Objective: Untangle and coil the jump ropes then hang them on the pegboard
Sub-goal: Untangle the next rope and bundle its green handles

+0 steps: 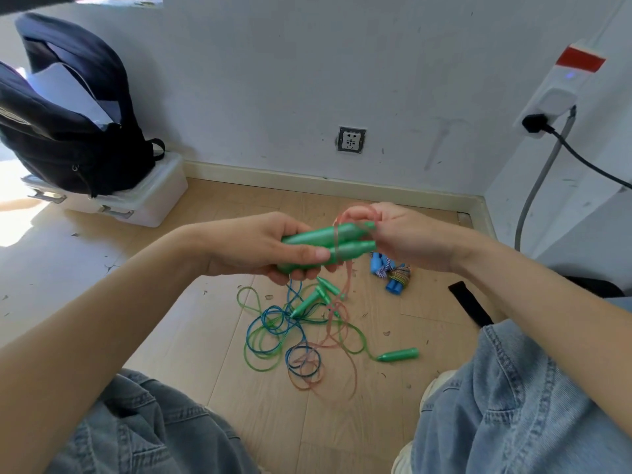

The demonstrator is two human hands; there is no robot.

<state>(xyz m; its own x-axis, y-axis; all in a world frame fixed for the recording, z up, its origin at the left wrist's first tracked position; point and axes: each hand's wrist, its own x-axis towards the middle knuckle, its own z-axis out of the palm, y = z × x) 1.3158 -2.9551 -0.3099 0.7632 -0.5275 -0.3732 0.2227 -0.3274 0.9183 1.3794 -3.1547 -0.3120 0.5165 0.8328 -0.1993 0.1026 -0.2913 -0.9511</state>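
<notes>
My left hand grips two green jump-rope handles held side by side above the floor. A thin pink rope is looped around them, and my right hand pinches that rope at the handles' tips. The pink rope trails down to a tangle of green, blue and pink ropes on the wooden floor. Loose green handles lie in the tangle, and another green handle lies at its right. A coiled rope with blue handles lies beyond. No pegboard is visible.
A black backpack sits on a white plastic box at the left wall. A wall socket is straight ahead. A cable hangs from a white device on the right. A black strap lies by my right knee.
</notes>
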